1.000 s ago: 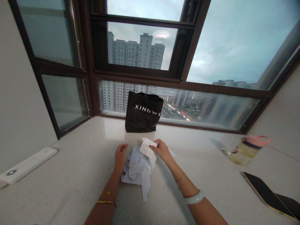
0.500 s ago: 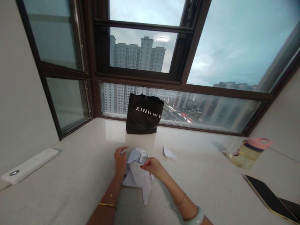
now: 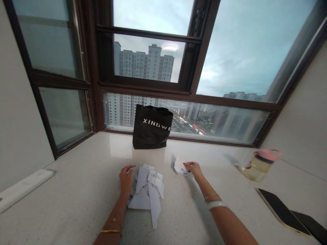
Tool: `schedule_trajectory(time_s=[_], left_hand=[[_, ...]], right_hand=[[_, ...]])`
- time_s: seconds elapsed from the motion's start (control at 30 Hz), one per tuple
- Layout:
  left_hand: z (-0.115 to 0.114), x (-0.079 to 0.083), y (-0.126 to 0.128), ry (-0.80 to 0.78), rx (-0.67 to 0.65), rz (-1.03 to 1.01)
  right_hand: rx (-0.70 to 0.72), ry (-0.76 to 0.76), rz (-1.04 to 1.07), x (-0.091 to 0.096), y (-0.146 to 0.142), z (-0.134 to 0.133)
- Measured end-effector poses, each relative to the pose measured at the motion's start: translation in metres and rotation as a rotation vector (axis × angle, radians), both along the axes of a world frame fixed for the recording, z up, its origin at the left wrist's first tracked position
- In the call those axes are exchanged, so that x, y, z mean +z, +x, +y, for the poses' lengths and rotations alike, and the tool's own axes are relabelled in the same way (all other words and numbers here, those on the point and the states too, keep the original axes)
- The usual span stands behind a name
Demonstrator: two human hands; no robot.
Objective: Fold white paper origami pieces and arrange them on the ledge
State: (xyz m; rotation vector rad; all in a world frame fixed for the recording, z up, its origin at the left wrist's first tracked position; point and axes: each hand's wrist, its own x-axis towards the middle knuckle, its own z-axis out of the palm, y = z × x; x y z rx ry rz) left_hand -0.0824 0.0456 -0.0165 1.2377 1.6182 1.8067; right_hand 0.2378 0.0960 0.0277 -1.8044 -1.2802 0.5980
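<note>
A heap of torn white paper pieces (image 3: 146,190) lies on the pale counter, several scraps overlapping. My left hand (image 3: 126,177) rests at the heap's left side, its fingers loosely curved and apart, holding nothing. Off to the right of the heap, my right hand (image 3: 193,168) pinches a white paper piece (image 3: 180,164) between thumb and fingers. That piece is over the spot of a smaller scrap, which it mostly covers.
Behind the heap a black bag (image 3: 152,131) with white letters stands against the window. A pink-lidded bottle (image 3: 261,166) and a dark phone (image 3: 282,211) are on the right, beside another dark flat object (image 3: 310,223). A white power strip (image 3: 25,189) lies at the left.
My right hand has moved from above the heap to the right, carrying a paper piece to the separate scrap. My left hand has stayed beside the heap. The view has shifted slightly.
</note>
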Motion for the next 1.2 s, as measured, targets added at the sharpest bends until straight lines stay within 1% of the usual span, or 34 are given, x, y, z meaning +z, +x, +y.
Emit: schedule_trajectory(time_s=[0.1,0.17,0.3,0.37,0.43,0.5,0.53,0.57,0.6,0.63,0.7,0.73,0.77,0.8,0.87,0.93,1.03,1.07,1.1,1.13,1.2], left_hand=[[0.001,0.0,0.0,0.004,-0.007,0.016],[0.001,0.0,0.001,0.006,0.0,0.022],[0.002,-0.001,0.001,-0.001,0.02,0.03],[0.002,-0.001,0.001,-0.012,0.019,0.035],[0.002,-0.001,0.002,-0.022,0.011,0.038],[0.002,-0.001,0.002,-0.024,0.006,0.032],[0.002,-0.001,0.002,-0.021,0.004,0.026],[0.001,-0.001,0.002,-0.018,0.002,0.017],[0.001,-0.001,0.003,-0.013,0.0,0.01],[0.001,-0.001,0.003,-0.009,-0.001,0.005],[0.001,0.0,0.003,-0.001,-0.001,0.002],[0.001,0.0,0.003,0.004,0.0,0.003],[0.001,0.0,0.003,0.007,0.002,0.003],[0.001,0.0,0.003,0.007,0.004,0.002],[0.001,0.0,0.003,0.003,0.009,0.0],[0.001,0.0,0.002,0.001,0.019,-0.002],[0.002,-0.001,0.002,0.003,0.048,-0.01],[0.002,-0.001,0.002,0.004,0.058,-0.014],[0.002,-0.001,0.001,0.005,0.066,-0.017],[0.002,-0.001,0.001,0.004,0.07,-0.021],[0.002,-0.001,0.001,0.0,0.074,-0.03]], right_hand=[[-0.048,-0.036,-0.108,-0.017,-0.001,0.005],[-0.075,-0.07,-0.191,-0.024,-0.003,0.005],[-0.133,-0.124,-0.356,-0.03,-0.006,0.001],[-0.158,-0.123,-0.431,-0.026,-0.008,-0.001],[-0.185,-0.089,-0.541,-0.017,-0.012,-0.003],[-0.211,0.0,-0.64,-0.004,-0.024,-0.004],[-0.198,0.066,-0.658,0.003,-0.032,-0.006],[-0.149,0.133,-0.646,0.008,-0.043,-0.008],[-0.055,0.195,-0.602,0.013,-0.056,-0.012],[0.091,0.24,-0.548,0.017,-0.07,-0.017],[0.451,0.251,-0.478,0.019,-0.1,-0.032],[0.592,0.23,-0.491,0.018,-0.114,-0.041],[0.679,0.191,-0.538,0.017,-0.127,-0.051],[0.712,0.147,-0.593,0.015,-0.139,-0.061],[0.703,0.11,-0.715,0.012,-0.157,-0.077],[0.718,0.154,-0.828,0.008,-0.169,-0.087],[0.883,0.232,-0.964,0.003,-0.18,-0.088],[0.933,0.226,-0.985,0.001,-0.182,-0.086],[0.955,0.208,-0.984,0.001,-0.183,-0.084],[0.946,0.193,-0.956,0.001,-0.183,-0.08],[0.852,0.22,-0.813,0.004,-0.178,-0.073]])
